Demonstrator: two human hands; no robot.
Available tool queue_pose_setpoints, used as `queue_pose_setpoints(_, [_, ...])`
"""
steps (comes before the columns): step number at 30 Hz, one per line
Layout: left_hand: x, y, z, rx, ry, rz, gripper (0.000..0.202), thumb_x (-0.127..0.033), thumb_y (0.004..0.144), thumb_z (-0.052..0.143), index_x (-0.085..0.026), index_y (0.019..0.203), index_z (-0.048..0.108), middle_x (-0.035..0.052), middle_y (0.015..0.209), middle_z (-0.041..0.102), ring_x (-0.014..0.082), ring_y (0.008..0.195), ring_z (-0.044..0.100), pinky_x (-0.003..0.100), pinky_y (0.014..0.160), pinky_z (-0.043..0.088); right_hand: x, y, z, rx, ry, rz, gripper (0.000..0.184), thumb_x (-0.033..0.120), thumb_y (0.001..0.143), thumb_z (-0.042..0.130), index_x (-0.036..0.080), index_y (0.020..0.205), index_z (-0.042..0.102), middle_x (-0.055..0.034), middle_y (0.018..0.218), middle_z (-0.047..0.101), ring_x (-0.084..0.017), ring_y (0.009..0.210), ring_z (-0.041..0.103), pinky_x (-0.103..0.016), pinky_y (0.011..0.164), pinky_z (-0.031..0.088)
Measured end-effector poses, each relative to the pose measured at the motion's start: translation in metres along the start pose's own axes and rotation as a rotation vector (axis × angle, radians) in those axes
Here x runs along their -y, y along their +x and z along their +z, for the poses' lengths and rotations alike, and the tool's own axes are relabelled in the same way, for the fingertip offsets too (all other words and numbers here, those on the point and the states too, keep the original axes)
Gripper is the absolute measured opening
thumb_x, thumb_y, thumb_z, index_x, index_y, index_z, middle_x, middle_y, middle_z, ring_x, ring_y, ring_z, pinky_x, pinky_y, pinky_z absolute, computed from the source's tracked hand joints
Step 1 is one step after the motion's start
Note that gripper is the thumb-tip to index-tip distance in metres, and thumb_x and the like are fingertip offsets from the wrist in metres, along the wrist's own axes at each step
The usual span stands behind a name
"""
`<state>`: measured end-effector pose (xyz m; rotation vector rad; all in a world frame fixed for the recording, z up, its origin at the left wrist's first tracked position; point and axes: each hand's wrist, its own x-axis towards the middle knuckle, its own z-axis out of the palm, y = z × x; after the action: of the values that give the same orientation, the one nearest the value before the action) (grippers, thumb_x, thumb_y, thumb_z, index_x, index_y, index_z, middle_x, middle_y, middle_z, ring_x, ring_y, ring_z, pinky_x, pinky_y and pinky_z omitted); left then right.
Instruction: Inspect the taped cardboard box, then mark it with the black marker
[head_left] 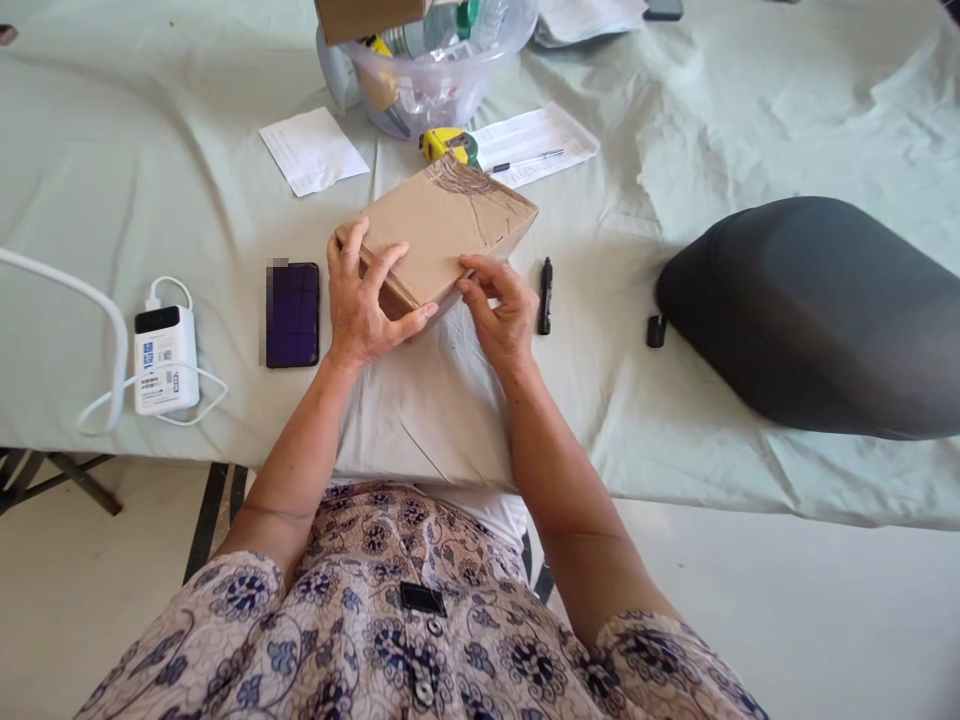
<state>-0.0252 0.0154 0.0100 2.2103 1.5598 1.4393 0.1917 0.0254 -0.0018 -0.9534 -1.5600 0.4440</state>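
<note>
A brown cardboard box (442,225) sits tilted at an angle on the cloth in front of me, with dark scribble-like marks at its far corner. My left hand (365,300) grips its left end, fingers over the top and thumb along the near edge. At the near right edge, my right hand (501,305) has thumb and forefinger pinched against the box. Whether a thin piece such as tape is between those fingertips, I cannot tell. Just right of that hand lies a black marker (546,297). A dark phone (294,315) is left of my left hand.
Behind the box are a yellow tape measure (444,145), a pen (529,160) on paper, and a plastic basin (480,60) of bottles and odds. A white power bank (165,360) with cables lies left. A black cap (656,331) and large dark padded object (817,315) are right.
</note>
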Motion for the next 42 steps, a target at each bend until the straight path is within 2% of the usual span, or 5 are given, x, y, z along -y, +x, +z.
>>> queue_pose_setpoints(10, [0.008, 0.006, -0.018, -0.021, -0.162, 0.039, 0.087, -0.098, 0.072, 0.06, -0.032, 0.128, 0.073, 0.0129, 0.154, 0.057, 0.0409, 0.147, 0.054, 0.061, 0.127, 0.041, -0.034, 0.018, -0.045, -0.31, -0.129, 0.046, 0.039, 0.063, 0.096, 0.064, 0.027, 0.104, 0.077, -0.0008, 0.089, 0.062, -0.018, 0.089, 0.068, -0.042, 0.088, 0.062])
queue_pose_setpoints(15, [0.023, 0.006, -0.019, -0.132, -0.293, -0.065, 0.077, -0.097, 0.079, 0.049, -0.04, 0.124, 0.074, 0.0071, 0.145, 0.063, 0.0356, 0.143, 0.058, 0.054, 0.123, 0.048, -0.052, 0.021, -0.055, -0.248, -0.088, 0.037, 0.048, 0.066, 0.101, 0.051, 0.029, 0.123, 0.072, -0.0041, 0.111, 0.067, -0.023, 0.11, 0.072, -0.042, 0.086, 0.063])
queue_pose_setpoints(27, [0.038, 0.006, -0.017, -0.117, -0.362, -0.101, 0.073, -0.096, 0.083, 0.043, -0.044, 0.128, 0.068, 0.0026, 0.152, 0.059, 0.0346, 0.153, 0.051, 0.055, 0.129, 0.042, -0.05, 0.018, -0.041, -0.212, 0.075, 0.18, 0.054, 0.07, 0.103, 0.043, 0.025, 0.085, 0.067, 0.0043, 0.066, 0.045, -0.012, 0.058, 0.057, -0.028, 0.056, 0.057])
queue_pose_setpoints(38, [0.036, 0.003, -0.005, -0.068, -0.364, -0.213, 0.043, -0.049, 0.089, 0.056, -0.039, 0.13, 0.065, -0.0012, 0.173, 0.043, 0.0303, 0.164, 0.037, 0.056, 0.134, 0.037, -0.043, 0.017, -0.034, -0.265, 0.068, 0.072, 0.045, 0.065, 0.103, 0.048, 0.026, 0.11, 0.07, -0.0061, 0.112, 0.068, -0.019, 0.103, 0.074, -0.035, 0.077, 0.066])
queue_pose_setpoints(42, [0.034, 0.0, 0.002, -0.056, -0.373, -0.187, 0.047, -0.053, 0.089, 0.062, -0.039, 0.134, 0.061, 0.0006, 0.177, 0.034, 0.0301, 0.168, 0.031, 0.052, 0.134, 0.037, -0.036, 0.019, -0.033, -0.248, 0.063, -0.001, 0.052, 0.07, 0.103, 0.04, 0.03, 0.126, 0.066, -0.0099, 0.13, 0.062, -0.028, 0.13, 0.068, -0.05, 0.092, 0.066])
